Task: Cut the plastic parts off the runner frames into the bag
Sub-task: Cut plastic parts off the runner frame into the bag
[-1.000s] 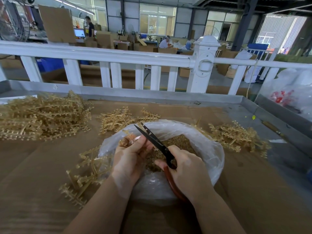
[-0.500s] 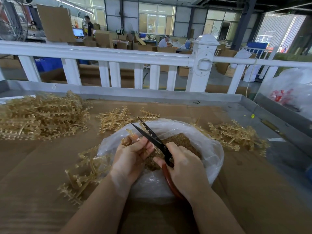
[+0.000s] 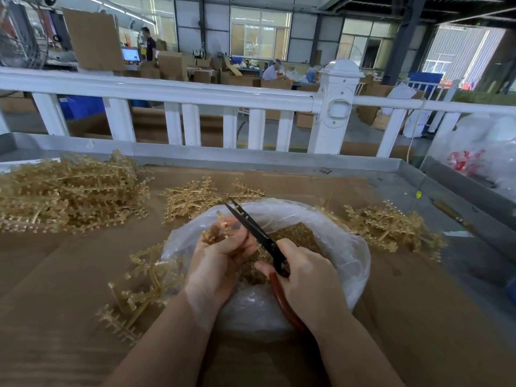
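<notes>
Desk (image 3: 349, 344), cardboard-covered, carries everything, with a raised metal rim on the far and right sides. Big heap of runner frames (image 3: 67, 196) sits far left, well apart from the work spot, probably the uncut stock. Smaller heap (image 3: 391, 227) lies right of the bag and another (image 3: 192, 198) just beyond it; a few frames (image 3: 139, 286) lie near left, touching the bag's side. Can't tell which heaps are stripped.

Clear bag (image 3: 354, 263) sits in the middle, mouth spread wide, directly under both hands so cut parts should drop straight in. Loose parts (image 3: 296, 236) are already piled inside.

Left hand (image 3: 220, 263) holds a runner frame (image 3: 216, 233) over the bag mouth, grip curled round it, feeding the far end to the blades. Right hand (image 3: 304, 277) works the scissors (image 3: 257, 233), grip curled round the red handles; blades are slightly parted, tips pointing far-left at the frame. Mid-cut, I'd judge.
</notes>
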